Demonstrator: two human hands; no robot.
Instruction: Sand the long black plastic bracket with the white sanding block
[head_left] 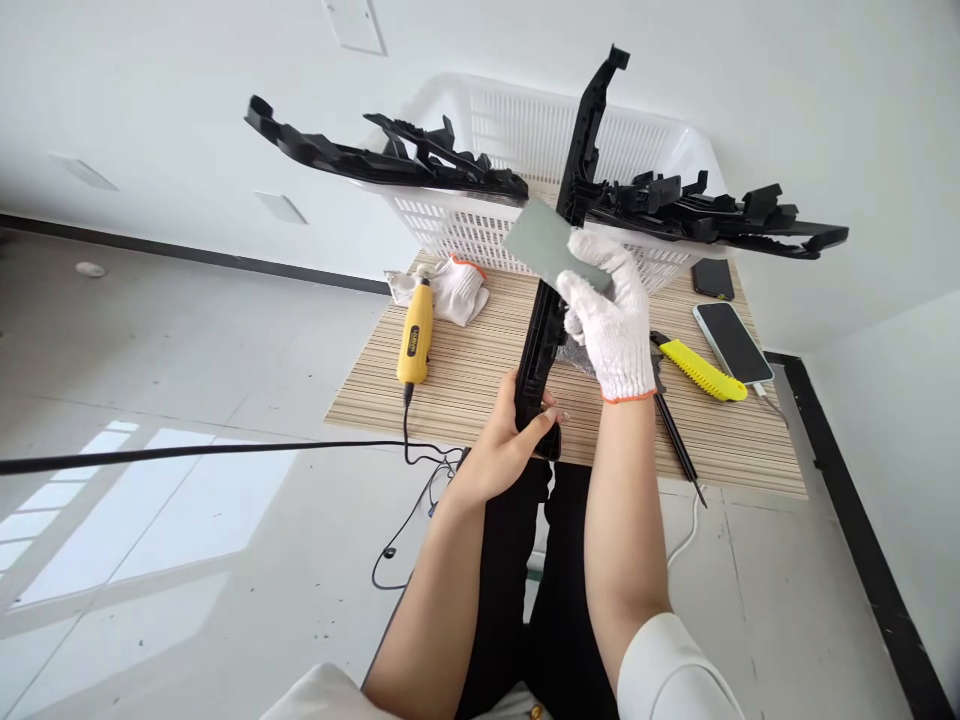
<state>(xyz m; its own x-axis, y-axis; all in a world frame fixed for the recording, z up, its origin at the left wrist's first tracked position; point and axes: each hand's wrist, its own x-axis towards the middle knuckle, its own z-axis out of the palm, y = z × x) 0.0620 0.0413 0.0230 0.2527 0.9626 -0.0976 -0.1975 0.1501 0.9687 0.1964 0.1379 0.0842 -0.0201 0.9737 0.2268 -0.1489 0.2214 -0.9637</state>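
Observation:
My bare left hand (516,440) is closed round the near end of a long black plastic part (581,160) that runs away from me over the small striped table (480,370). My right hand (609,318), in a white knit glove, pinches a grey sheet (541,240) that looks like sandpaper and holds it against the part's middle.
A white basket (517,140) at the table's far side carries more long black parts (390,165) across its rim. On the table lie a yellow corded rotary tool (415,338), a spare white glove (454,287), a yellow utility knife (701,370), a thin black tool (675,435) and two phones (731,340).

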